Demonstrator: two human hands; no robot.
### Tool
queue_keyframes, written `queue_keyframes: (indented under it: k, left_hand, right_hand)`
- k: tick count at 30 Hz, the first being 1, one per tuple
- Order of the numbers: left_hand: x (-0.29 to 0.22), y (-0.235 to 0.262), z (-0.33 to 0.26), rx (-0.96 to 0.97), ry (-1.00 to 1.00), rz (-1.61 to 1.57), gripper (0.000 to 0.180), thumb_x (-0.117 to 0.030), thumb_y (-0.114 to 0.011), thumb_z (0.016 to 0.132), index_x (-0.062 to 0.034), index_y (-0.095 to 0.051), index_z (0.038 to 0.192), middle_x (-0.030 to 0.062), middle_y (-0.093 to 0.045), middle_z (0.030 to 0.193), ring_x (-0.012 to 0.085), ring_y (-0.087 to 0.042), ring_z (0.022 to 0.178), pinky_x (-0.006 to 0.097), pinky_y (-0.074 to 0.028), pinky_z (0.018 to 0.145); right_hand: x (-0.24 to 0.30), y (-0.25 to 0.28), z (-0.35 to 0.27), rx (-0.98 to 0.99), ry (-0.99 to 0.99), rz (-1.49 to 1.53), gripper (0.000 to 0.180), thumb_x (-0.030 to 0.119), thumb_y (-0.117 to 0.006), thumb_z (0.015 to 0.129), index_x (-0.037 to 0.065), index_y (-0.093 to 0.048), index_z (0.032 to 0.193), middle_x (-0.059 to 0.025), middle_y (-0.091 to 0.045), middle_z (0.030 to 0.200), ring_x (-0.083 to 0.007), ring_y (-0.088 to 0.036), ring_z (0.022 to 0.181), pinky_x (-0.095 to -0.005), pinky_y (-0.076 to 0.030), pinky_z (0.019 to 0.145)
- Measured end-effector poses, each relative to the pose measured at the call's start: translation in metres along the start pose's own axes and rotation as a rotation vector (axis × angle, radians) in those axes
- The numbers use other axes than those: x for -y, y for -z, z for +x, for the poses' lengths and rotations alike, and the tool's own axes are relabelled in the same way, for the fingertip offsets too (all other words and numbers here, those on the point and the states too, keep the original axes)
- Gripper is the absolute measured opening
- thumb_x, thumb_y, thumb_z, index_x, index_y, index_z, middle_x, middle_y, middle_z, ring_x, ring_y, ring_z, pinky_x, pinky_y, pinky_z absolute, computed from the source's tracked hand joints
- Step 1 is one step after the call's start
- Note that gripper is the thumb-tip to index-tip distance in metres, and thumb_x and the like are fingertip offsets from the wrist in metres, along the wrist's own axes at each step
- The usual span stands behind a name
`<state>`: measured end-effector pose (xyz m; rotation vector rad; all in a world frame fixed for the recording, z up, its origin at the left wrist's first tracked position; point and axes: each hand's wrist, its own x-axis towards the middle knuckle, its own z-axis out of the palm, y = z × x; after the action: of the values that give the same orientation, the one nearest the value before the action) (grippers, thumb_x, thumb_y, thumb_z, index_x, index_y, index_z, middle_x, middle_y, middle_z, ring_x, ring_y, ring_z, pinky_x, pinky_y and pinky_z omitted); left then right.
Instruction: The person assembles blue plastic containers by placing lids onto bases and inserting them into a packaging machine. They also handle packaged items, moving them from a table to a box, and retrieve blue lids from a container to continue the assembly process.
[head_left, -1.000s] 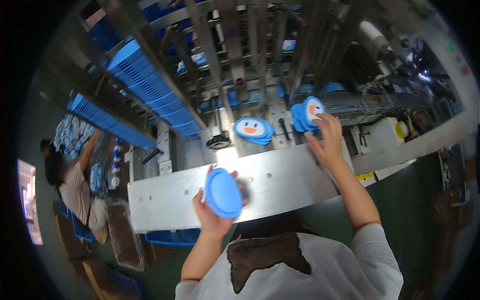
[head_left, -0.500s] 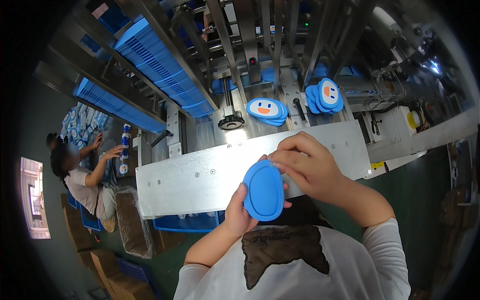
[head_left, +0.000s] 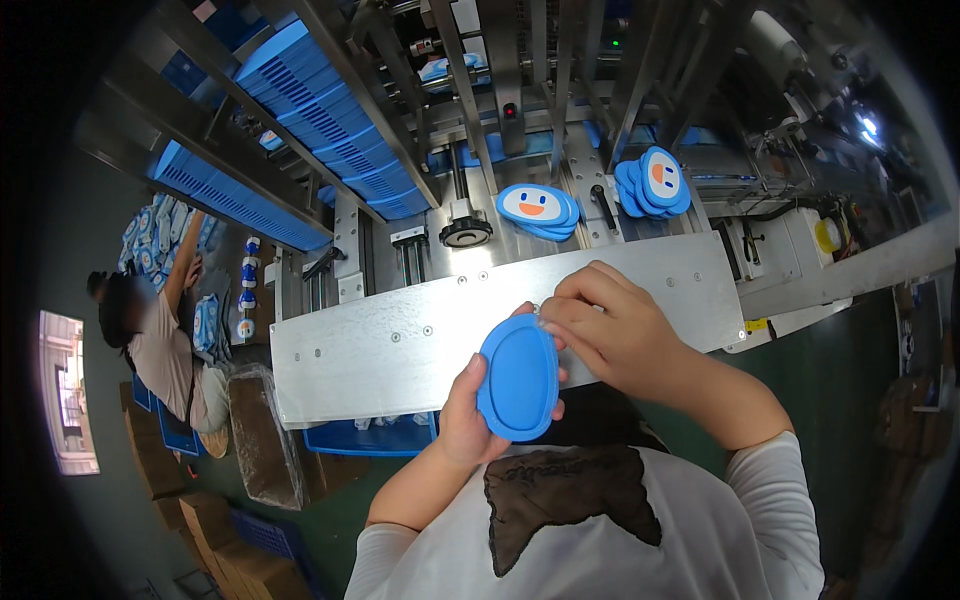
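Observation:
In front of my chest, my left hand [head_left: 463, 425] grips a blue oval case [head_left: 520, 385] with a raised rim and a shallow recess. Its thumb lies along the left edge, and its fingertips show at the right edge. My right hand [head_left: 608, 325] pinches at the top right of the rim, with thumb and forefinger pressed together. What sits between those fingertips is too small to make out. Beyond my hands lie two loose piles of blue pieces with printed smiling faces: the middle pile [head_left: 535, 206] and the right pile [head_left: 656, 184].
A bare metal plate [head_left: 350, 370] runs along the front of the machine. Metal uprights hold tall stacks of blue pieces [head_left: 330, 120], near a black knob [head_left: 466, 233]. Below the plate is a blue bin [head_left: 370, 437]. At left a co-worker [head_left: 160, 340] sits by bagged pieces.
The case has tilted slightly and shifted a little left in my left hand. My right hand keeps its pinch. At left, the co-worker's arm now stretches up and away.

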<state>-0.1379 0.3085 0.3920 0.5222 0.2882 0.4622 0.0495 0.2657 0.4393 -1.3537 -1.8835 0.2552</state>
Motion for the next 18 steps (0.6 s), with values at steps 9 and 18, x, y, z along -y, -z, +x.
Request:
queue_keyframes:
  k: [9, 18]
  left_hand:
    - [0.000, -0.002, -0.005, 0.025, 0.011, 0.008, 0.073, -0.050, -0.038, 0.091, -0.0069, -0.016, 0.144, 0.0195, -0.044, 0.125, 0.0267, -0.053, 0.101, 0.038, -0.051, 0.074]
    - [-0.002, -0.001, -0.003, -0.002, 0.021, 0.018, 0.070, -0.050, -0.037, 0.091, -0.0076, -0.018, 0.143, 0.0183, -0.044, 0.125, 0.0278, -0.053, 0.102, 0.039, -0.051, 0.073]
  right_hand:
    - [0.007, 0.004, 0.002, -0.060, 0.039, 0.027, 0.014, 0.004, -0.066, 0.073, 0.002, -0.060, 0.086, -0.0084, -0.055, 0.084, -0.0240, -0.056, 0.079, -0.0331, -0.047, 0.065]
    - [0.004, 0.009, -0.004, -0.147, -0.099, -0.040, 0.017, 0.004, -0.066, 0.071, 0.004, -0.061, 0.088, -0.0077, -0.055, 0.083, -0.0248, -0.055, 0.078, -0.0338, -0.047, 0.066]
